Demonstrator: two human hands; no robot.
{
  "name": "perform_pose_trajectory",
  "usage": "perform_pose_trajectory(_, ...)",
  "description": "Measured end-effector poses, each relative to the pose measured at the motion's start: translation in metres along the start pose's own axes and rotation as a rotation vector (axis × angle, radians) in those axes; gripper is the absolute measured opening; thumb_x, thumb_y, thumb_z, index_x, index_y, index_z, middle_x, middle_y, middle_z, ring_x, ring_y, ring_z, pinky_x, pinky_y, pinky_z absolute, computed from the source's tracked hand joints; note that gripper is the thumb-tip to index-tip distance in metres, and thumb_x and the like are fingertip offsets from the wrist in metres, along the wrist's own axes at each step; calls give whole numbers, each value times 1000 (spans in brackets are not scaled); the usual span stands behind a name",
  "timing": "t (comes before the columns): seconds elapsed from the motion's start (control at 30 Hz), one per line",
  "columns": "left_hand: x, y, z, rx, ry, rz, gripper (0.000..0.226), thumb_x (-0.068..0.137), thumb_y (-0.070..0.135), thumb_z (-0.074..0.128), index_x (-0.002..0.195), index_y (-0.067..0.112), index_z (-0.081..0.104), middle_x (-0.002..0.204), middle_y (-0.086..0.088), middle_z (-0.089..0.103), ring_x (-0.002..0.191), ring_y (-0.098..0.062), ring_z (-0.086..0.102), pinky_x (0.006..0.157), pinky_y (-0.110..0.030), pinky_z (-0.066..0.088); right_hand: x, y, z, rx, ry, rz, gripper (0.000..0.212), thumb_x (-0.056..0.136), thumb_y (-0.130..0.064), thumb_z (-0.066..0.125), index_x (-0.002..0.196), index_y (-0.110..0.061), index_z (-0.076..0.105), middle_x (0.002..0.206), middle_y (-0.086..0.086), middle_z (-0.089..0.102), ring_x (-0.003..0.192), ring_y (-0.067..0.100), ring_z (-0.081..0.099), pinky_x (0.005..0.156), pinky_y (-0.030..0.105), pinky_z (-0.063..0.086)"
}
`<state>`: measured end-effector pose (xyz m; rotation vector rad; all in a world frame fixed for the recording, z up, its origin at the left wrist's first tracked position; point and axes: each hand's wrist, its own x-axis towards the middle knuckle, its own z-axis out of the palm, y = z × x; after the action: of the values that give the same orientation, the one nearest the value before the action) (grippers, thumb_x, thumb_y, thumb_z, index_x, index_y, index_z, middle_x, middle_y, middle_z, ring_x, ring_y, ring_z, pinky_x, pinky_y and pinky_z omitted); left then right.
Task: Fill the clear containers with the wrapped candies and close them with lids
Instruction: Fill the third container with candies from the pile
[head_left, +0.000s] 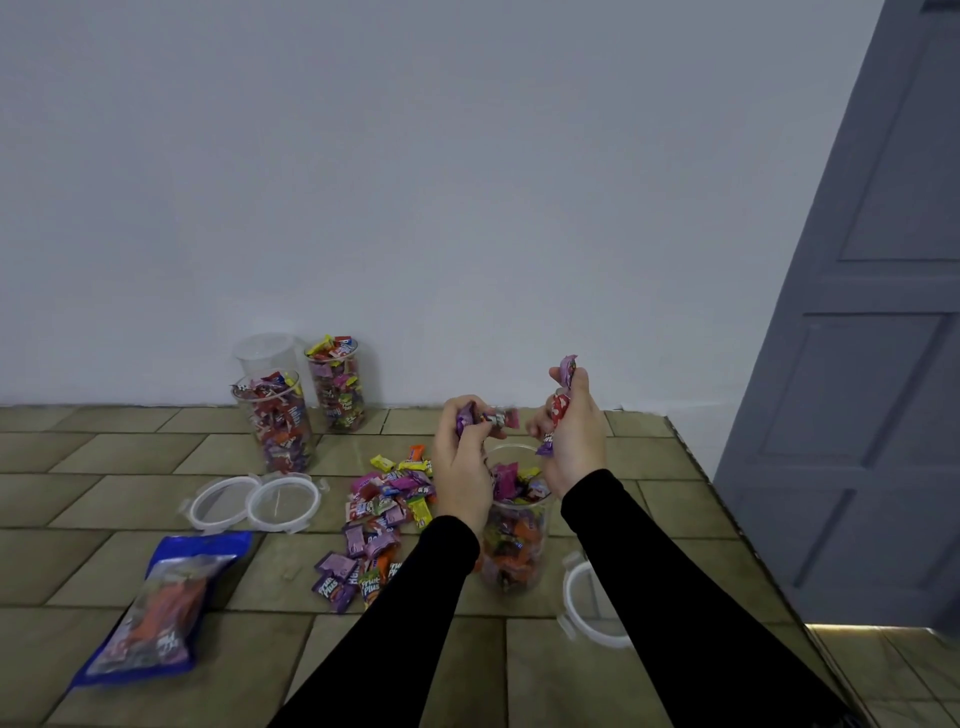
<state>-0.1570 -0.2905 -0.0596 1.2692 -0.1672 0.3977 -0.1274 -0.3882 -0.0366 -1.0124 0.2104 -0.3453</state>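
Both hands are raised above an open clear container (514, 540) that stands on the tiled tabletop (130, 457) near its right edge, already largely filled with wrapped candies. The left hand (462, 462) has its grip closed on several candies (491, 417), purple and pink wrappers showing between the fingers. The right hand (574, 431) likewise has its grip closed on a bunch of candies (563, 400), one purple wrapper projecting above the thumb. A loose pile of wrapped candies (379, 525) lies on the tabletop just left of the container. Two full containers (283, 421) and one empty container (270, 353) stand near the wall, all without lids. Two clear lids (254, 503) lie side by side, touching; a third lid (592, 603) lies beside the right forearm, partly hidden. A blue candy bag (156, 608) lies flat at lower left.
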Motion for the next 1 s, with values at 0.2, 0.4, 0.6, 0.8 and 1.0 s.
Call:
perform_pose_trajectory(0.2, 0, 3, 2, 9, -8, 63, 11, 84, 1, 46, 80, 2, 56, 76, -1, 62, 75, -15, 62, 72, -23, 48, 0, 2, 0, -25, 2, -5, 38, 100, -44, 38, 96, -17, 65, 64, -4, 33, 41, 9, 32, 53, 32, 29)
perform_pose_trajectory(0.4, 1, 1, 2, 92, -6, 47, 21, 96, 9, 48, 81, 7, 61, 76, -2, 60, 73, -12, 55, 68, -17, 44, 0, 1, 1, -3, -12, -13, 37, 101, -41, 37, 96, -16, 63, 62, -3, 32, 38, 9, 32, 49, 30, 30)
perform_pose_trajectory(0.6, 1, -2, 2, 116, -12, 17, 45, 96, 33, 46, 66, 3, 62, 87, -18, 71, 84, -16, 66, 76, -19, 49, 0, 2, 2, -9, -20, -1, 37, 100, -42, 40, 94, -15, 64, 61, -3, 32, 40, 10, 31, 51, 32, 28)
perform_pose_trajectory(0.8, 2, -2, 3, 126, 16, 32, 46, 102, 28, 41, 80, -2, 69, 83, -12, 73, 83, -27, 70, 79, -31, 54, -2, 1, 3, -19, -42, -25, 38, 101, -40, 38, 94, -13, 62, 65, -2, 35, 37, 10, 32, 49, 31, 29)
perform_pose_trajectory(1.0, -6, -6, -2, 63, 93, -64, 42, 104, 25, 33, 89, 4, 66, 100, -8, 72, 96, -21, 69, 76, -23, 52, -3, 1, 3, -48, -44, -37, 37, 102, -41, 37, 94, -15, 62, 68, -3, 37, 37, 7, 33, 49, 31, 27)
